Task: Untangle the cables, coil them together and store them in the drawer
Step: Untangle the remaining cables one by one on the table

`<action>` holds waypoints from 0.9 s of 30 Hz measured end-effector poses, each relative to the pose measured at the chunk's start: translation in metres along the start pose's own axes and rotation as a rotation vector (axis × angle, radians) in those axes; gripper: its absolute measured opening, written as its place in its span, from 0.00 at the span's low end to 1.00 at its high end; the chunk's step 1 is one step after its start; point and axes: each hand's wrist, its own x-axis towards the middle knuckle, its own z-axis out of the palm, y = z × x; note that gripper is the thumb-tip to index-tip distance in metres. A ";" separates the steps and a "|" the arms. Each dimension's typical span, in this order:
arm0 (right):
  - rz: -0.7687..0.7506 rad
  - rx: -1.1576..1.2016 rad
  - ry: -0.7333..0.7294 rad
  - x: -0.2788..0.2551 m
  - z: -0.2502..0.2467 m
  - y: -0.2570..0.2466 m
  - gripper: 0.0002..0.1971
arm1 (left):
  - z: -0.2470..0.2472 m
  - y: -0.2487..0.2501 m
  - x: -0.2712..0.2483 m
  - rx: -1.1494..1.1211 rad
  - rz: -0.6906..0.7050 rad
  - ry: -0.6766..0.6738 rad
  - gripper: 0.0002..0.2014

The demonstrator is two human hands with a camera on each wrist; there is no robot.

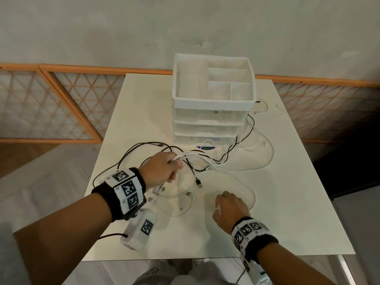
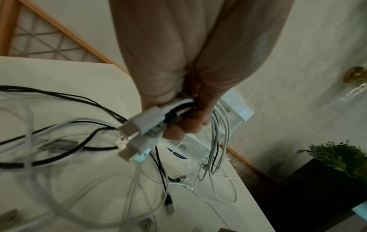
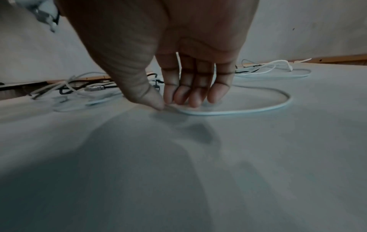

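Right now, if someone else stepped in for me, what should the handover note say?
Left hand: grips a bundle of cable ends, black and white.
Right hand: thumb and fingers pinch a white cable loop lying on the table.
The rest of the cables trail loose toward the drawer unit, whose drawers look shut.
Done: ends gathered.
Left: untangle, coil, open a drawer, store.
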 end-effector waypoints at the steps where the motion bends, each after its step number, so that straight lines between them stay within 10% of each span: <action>1: 0.005 -0.046 0.007 0.001 0.002 -0.001 0.14 | 0.000 -0.001 0.000 -0.042 -0.005 0.002 0.12; 8: 0.061 0.304 0.274 0.010 -0.056 0.019 0.05 | -0.009 0.000 0.002 -0.058 -0.087 0.094 0.11; 11: -0.139 0.371 0.449 0.003 -0.117 0.024 0.03 | -0.014 0.011 0.001 -0.111 -0.049 0.093 0.12; 17: -0.501 0.326 0.317 -0.015 -0.170 -0.035 0.06 | 0.015 0.066 -0.006 -0.303 0.137 -0.074 0.13; 23: -0.223 0.480 0.509 0.004 -0.185 -0.005 0.03 | -0.001 0.066 -0.006 -0.338 0.078 0.046 0.18; 27: 0.218 0.281 0.340 0.026 -0.161 0.065 0.07 | -0.033 0.063 -0.011 -0.311 0.163 0.156 0.16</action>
